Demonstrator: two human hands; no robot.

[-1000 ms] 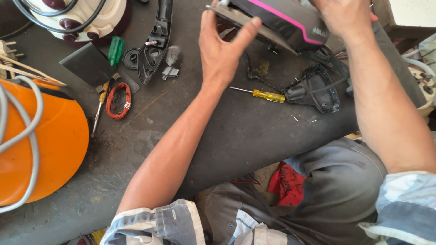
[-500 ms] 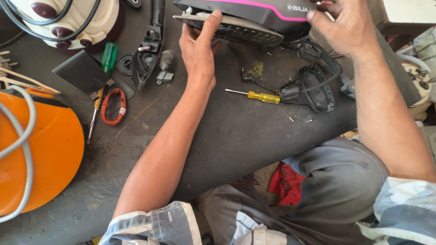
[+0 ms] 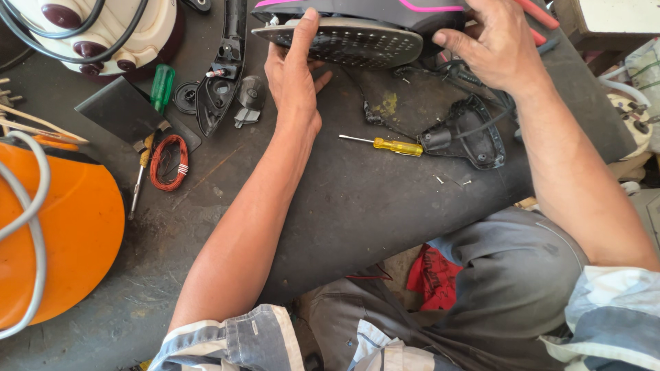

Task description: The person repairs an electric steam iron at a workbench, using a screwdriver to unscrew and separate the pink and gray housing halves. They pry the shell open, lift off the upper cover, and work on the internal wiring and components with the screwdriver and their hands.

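Note:
A black clothes iron with a pink stripe (image 3: 364, 20) is tipped on its side at the top of the dark workbench (image 3: 357, 206), its perforated soleplate facing me. My left hand (image 3: 294, 72) presses flat against the soleplate near its pointed tip. My right hand (image 3: 489, 45) grips the iron's rear end. Below the iron lie a yellow-handled screwdriver (image 3: 388, 145) and a black plastic cover piece (image 3: 467, 134) with a black cord running to it.
An orange round appliance (image 3: 55, 227) with a grey cord sits at the left. A white and maroon appliance (image 3: 96, 31) is at the top left. A red wire coil (image 3: 168, 161), green screwdriver (image 3: 162, 86), black handle parts (image 3: 220, 82) and small screws (image 3: 450, 181) lie about.
The iron has turned so its soleplate faces me more. My left hand went from raised beside it to flat on the soleplate. The view shifted slightly.

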